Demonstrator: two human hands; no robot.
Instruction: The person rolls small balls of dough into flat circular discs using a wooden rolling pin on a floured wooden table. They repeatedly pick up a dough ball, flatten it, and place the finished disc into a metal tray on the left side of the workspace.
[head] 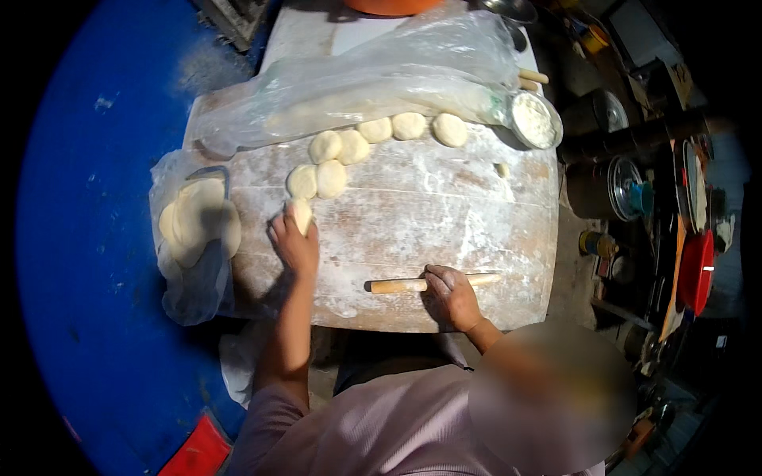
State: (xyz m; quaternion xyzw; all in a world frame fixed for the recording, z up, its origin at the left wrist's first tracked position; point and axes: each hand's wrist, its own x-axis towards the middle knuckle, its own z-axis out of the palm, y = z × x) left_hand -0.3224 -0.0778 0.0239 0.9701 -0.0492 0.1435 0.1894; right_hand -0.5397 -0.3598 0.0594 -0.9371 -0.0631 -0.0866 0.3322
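Note:
My left hand (296,245) grips a piece of dough (302,215) at the lower end of a curving row on the floured wooden board (405,226). Just beyond it lie several pale dough rounds, among them one dough round (331,178) touching its neighbours. Under my right hand (453,294) is a wooden rolling pin (397,285), held near its middle and lying roughly crosswise by the board's near edge. Flattened dough sheets (196,220) overlap in a pile on clear plastic at the left, partly in shadow.
Clear plastic sheeting (381,77) covers the board's far side; pale shapes show through it. A metal bowl of flour (534,121) stands at the far right, with a small dough scrap (502,170) nearby. Lidded pots (625,187) and a red basin (698,272) are off to the right.

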